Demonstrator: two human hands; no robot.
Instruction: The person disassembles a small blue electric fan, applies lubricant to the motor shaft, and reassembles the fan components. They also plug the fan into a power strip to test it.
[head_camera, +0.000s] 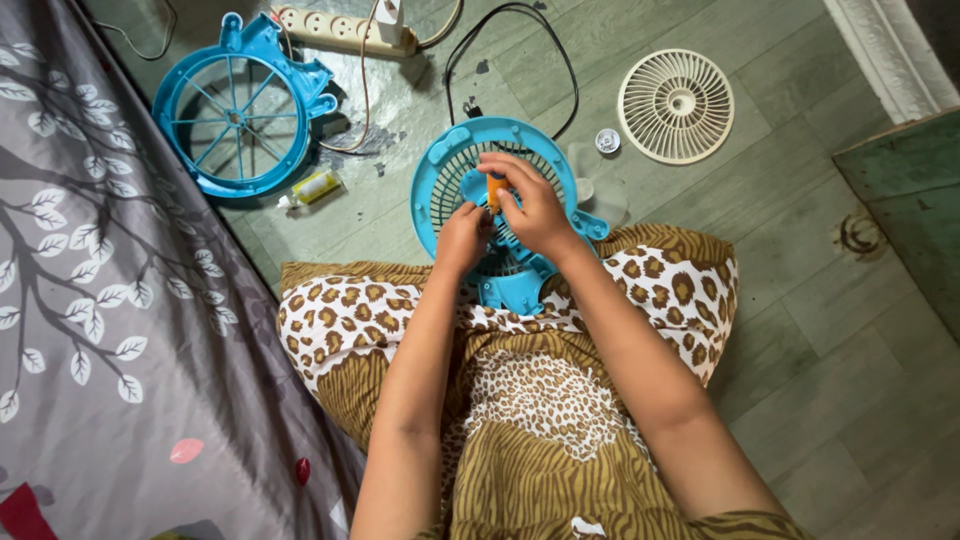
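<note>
— What are the two hands on?

— Both sit on a round blue plastic fan housing with a slatted grille (455, 185), which rests on the person's lap at the edge of a leopard-and-stripe patterned brown garment (520, 400). The right hand (535, 205) lies over the middle of the grille, its fingers curled and clamped around a small orange-handled tool (495, 188) that stands roughly upright against the hub. The left hand (462, 235) is just beside it, lower on the grille, fingers bent together and pressed on the blue plastic; whether it pinches anything small I cannot tell.

— And around them?

— On the grey-green plank-patterned floor (800, 330), well to the upper left, lies a second blue plastic ring-shaped fan frame with thin spokes (240, 105). Near its lower edge lies a small yellow tube with a white cap (315, 187). A cream multi-socket power strip (340, 30) stretches along the top, with a white plug in it, and a black cable (560, 60) loops from the floor behind the housing. To the upper right is a round cream plastic fan grille (676, 106), lying flat, with a small round white cap (607, 141) between it and the blue housing. A translucent fan blade (600, 190) peeks out just beside the housing's right rim.

— The left side?

— A grey cloth printed with white leaves and dark branches (100, 300) covers it.
</note>
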